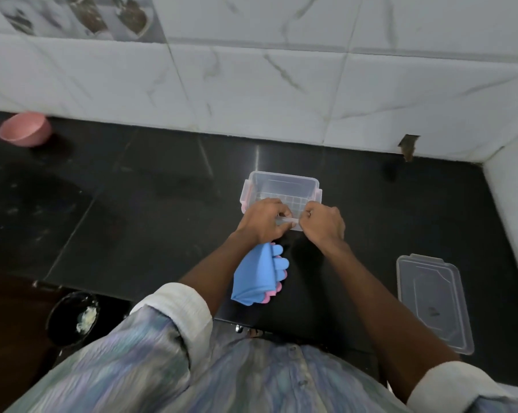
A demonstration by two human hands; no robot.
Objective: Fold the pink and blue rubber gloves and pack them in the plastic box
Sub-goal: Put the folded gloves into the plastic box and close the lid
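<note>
So the clear plastic box (281, 189) sits open on the black counter (132, 204), see-through walls, pinkish clips on the sides, a grid pattern on its floor. Both of the person's hands are on its near rim: left hand (263, 220) and right hand (323, 223) each have their fingers curled in and pinched onto that edge, thumbs nearly meeting in the middle. Inside the box, past the fingertips, there's nothing visible but the bare bottom.

The gloves are just behind the left wrist, lying flat on the counter. Blue glove (256, 274) is on top, smooth and folded over, stubby fingers poking out to the right. The pink glove (277, 289) only peeks out as a scalloped edge underneath.

The clear lid (433, 302) is lying off to the right of the right forearm, well apart from the box. Pink bowl (25, 129) is way off at the far left.
</note>
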